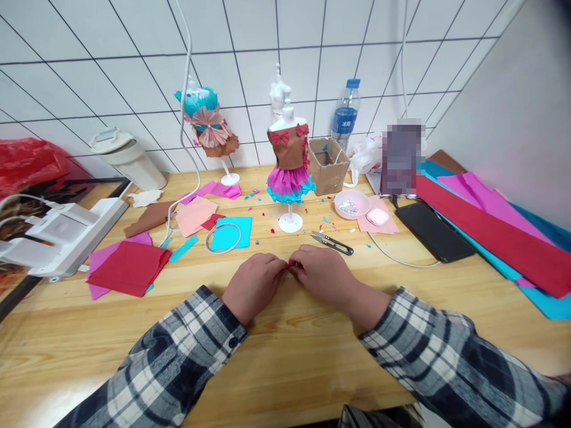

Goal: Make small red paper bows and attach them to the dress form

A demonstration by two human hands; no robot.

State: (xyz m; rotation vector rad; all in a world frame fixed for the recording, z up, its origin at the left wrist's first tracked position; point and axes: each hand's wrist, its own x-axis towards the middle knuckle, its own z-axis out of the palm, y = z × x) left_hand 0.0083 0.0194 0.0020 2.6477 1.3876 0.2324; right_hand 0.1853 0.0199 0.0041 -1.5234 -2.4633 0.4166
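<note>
Red bit (288,267), tiny, pinched where left hand (255,284) and right hand (322,272) meet, near both; its long way too small to tell. Dressed dummy (289,151) upright, straight beyond, far side of bench (285,362).

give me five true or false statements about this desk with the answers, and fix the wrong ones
1. The left hand and right hand are close together, near the snips. True.
2. The wire ring lies completely clear of the blue paper square. False: it partly overlaps the square.
3. The bottle against the wall has a blue cap. True.
4. The pink bowl is upside down. False: it is upright, with small bits in it.
5. The front dress has a plain green skirt. False: its skirt is pink with a blue ruffle.
</note>
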